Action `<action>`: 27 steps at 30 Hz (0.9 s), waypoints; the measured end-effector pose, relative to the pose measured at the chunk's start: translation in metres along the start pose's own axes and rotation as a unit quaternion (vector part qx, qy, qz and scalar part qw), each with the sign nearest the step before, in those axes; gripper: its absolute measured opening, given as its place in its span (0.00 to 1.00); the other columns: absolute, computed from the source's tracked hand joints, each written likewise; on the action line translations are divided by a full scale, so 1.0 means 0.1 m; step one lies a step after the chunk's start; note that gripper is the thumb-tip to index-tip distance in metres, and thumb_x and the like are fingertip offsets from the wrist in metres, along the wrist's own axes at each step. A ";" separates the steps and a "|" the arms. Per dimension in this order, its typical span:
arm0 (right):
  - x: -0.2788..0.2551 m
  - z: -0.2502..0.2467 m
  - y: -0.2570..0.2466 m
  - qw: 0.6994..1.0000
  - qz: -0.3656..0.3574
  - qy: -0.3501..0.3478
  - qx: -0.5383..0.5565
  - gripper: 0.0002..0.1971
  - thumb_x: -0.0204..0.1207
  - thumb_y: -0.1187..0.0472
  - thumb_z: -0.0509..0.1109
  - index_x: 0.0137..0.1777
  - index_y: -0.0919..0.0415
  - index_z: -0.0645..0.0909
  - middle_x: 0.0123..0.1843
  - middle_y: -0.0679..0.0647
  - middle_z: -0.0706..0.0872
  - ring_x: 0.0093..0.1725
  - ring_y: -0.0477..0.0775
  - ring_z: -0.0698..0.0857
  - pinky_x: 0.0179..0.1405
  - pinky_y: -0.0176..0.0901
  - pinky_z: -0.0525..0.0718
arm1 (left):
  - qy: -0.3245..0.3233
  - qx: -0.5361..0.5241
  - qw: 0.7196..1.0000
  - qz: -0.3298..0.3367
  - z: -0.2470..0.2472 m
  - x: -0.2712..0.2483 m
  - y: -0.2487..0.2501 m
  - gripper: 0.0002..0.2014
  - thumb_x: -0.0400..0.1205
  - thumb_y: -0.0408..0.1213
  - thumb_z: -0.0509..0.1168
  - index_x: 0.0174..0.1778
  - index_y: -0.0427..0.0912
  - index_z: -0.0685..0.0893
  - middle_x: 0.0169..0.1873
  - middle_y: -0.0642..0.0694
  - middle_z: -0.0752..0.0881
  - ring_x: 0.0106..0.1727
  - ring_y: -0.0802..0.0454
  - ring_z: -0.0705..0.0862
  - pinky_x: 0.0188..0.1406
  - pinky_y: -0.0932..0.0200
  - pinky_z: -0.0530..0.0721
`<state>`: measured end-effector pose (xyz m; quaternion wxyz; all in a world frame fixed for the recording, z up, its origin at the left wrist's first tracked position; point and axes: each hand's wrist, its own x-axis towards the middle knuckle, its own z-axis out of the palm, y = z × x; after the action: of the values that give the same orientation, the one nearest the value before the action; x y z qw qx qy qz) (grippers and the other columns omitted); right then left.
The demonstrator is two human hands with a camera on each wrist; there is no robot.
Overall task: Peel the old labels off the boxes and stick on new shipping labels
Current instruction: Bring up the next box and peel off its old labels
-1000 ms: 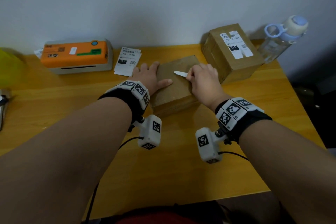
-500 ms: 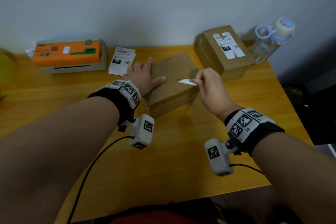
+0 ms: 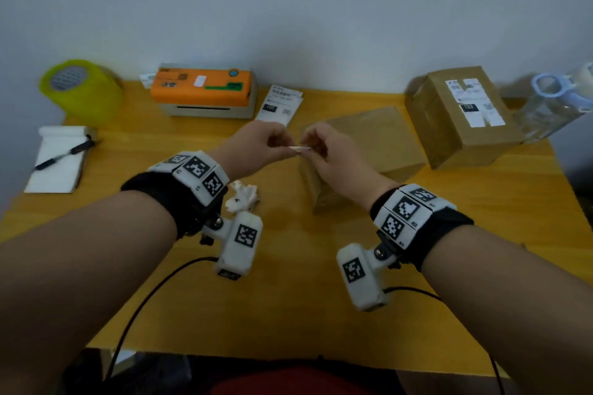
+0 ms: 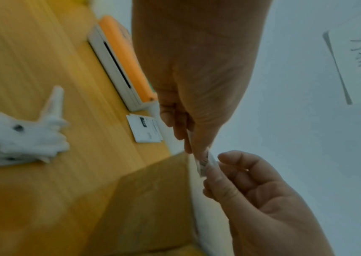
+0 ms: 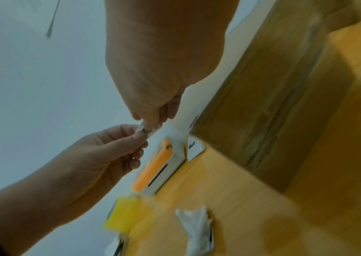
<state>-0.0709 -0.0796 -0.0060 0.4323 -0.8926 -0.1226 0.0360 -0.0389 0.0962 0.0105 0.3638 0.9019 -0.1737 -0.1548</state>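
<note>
1. Pinched between left hand (image 3: 256, 145) and right hand (image 3: 330, 151): a small peeled label scrap (image 3: 300, 148), fingertips of both curled on it, held above the table.
2. Just behind and under the right hand: bare flat box (image 3: 382, 141).
3. Farther right: labelled box (image 3: 462, 115).
4. Below the left wrist: crumpled label wad (image 3: 242, 199).
5. Beyond the left hand: fresh labels (image 3: 280, 103).

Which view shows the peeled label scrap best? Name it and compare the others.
Left wrist: the label scrap shows large, print visible, pinched by left hand and right hand. Right wrist shows it smaller; head shows only a thin sliver.
</note>
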 end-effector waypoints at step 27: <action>0.60 0.00 0.04 0.988 0.023 0.035 -0.151 0.10 0.79 0.65 0.61 0.56 0.55 0.79 0.56 0.51 0.82 0.60 0.54 0.78 0.66 0.52 0.73 | -0.180 0.237 0.917 -0.267 0.12 0.18 -0.83 0.19 0.83 0.47 0.63 0.56 0.33 0.87 0.51 0.39 0.87 0.49 0.45 0.84 0.44 0.53 0.80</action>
<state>-0.0122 -0.0665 -0.0067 0.2954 -0.9510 -0.0912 -0.0046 -0.0107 0.1378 -0.0595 0.0472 0.9314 -0.0209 -0.3603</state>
